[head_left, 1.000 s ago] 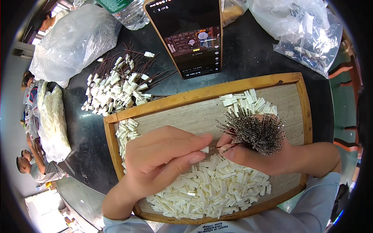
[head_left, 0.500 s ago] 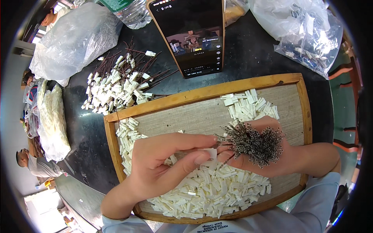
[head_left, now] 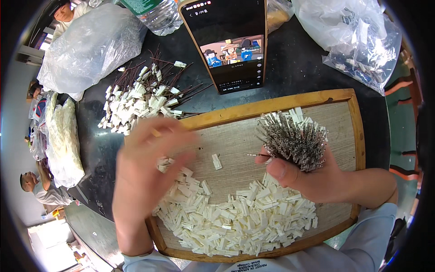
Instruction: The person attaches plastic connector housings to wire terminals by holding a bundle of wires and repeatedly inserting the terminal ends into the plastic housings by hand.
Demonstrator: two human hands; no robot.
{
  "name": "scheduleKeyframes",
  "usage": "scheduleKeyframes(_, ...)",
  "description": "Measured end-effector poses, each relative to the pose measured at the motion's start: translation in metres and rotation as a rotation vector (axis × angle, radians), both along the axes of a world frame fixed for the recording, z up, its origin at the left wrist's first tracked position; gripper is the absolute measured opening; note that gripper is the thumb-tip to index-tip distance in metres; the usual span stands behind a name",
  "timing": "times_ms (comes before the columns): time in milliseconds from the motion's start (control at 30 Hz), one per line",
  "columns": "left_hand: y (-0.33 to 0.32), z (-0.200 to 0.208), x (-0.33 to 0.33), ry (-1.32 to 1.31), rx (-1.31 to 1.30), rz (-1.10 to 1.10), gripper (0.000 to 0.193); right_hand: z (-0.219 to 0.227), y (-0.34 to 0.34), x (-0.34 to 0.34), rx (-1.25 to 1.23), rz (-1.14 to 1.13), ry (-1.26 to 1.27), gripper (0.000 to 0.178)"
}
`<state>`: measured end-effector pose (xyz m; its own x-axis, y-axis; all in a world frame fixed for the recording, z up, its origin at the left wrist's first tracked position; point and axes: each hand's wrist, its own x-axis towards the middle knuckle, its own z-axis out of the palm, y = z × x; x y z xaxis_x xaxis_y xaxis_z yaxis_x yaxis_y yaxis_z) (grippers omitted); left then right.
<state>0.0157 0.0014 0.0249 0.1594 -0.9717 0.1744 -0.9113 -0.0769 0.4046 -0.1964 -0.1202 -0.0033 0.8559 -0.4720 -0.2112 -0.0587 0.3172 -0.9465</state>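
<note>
A thick bundle of dark wires with metal terminal tips [head_left: 297, 140] is gripped in my right hand [head_left: 312, 179], above the right side of a wood-framed tray. One wire end pokes out leftward past the thumb, bare of any housing. My left hand [head_left: 145, 167] is smeared by motion over the tray's left edge, close to a heap of wires with white housings [head_left: 140, 97] on the table. Whether its fingers hold anything cannot be made out. Loose white plastic connector housings [head_left: 244, 217] are piled in the tray, and a single housing [head_left: 217, 161] lies apart near its middle.
The tray's wooden rim [head_left: 272, 99] rises around the housings. Beyond it a phone [head_left: 226, 50] stands upright playing a video, beside a water bottle [head_left: 158, 16]. Plastic bags [head_left: 90, 45] lie on the black table [head_left: 290, 63]. Other people [head_left: 45, 186] sit at the left.
My left hand has moved away from the wire bundle, left and up toward the heap; the white housing at its fingertips is no longer visible there. My right hand has tilted the bundle slightly.
</note>
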Motion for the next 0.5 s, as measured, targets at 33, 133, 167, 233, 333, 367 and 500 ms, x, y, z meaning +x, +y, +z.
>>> scheduleKeyframes(33, -0.001, 0.003, -0.013, 0.049, 0.106, -0.095, 0.021, 0.003, -0.001, -0.001, 0.12, 0.049, 0.086, 0.015)
scheduleKeyframes(133, -0.001, -0.014, -0.025, -0.05, 0.126, -0.222, 0.02, 0.002, 0.001, -0.002, 0.119, 0.026, 0.11, 0.016)
scheduleKeyframes(167, 0.0, -0.017, -0.024, -0.05, 0.127, -0.221, 0.02, 0.003, 0.001, -0.002, 0.119, 0.026, 0.11, 0.016)
scheduleKeyframes(233, -0.004, -0.021, -0.021, -0.054, 0.105, -0.248, 0.019, 0.003, -0.001, -0.002, 0.107, 0.057, 0.102, 0.014)
scheduleKeyframes(333, -0.009, -0.023, -0.022, -0.052, 0.038, -0.228, 0.017, 0.001, -0.001, -0.003, 0.043, 0.032, 0.091, 0.012)
scheduleKeyframes(367, -0.008, -0.021, -0.025, -0.052, 0.04, -0.228, 0.017, 0.0, 0.0, -0.003, 0.045, 0.031, 0.09, 0.012)
scheduleKeyframes(500, -0.003, -0.009, -0.033, 0.434, 0.012, -0.101, 0.02, 0.001, -0.001, -0.003, -0.045, -0.007, 0.017, 0.009)
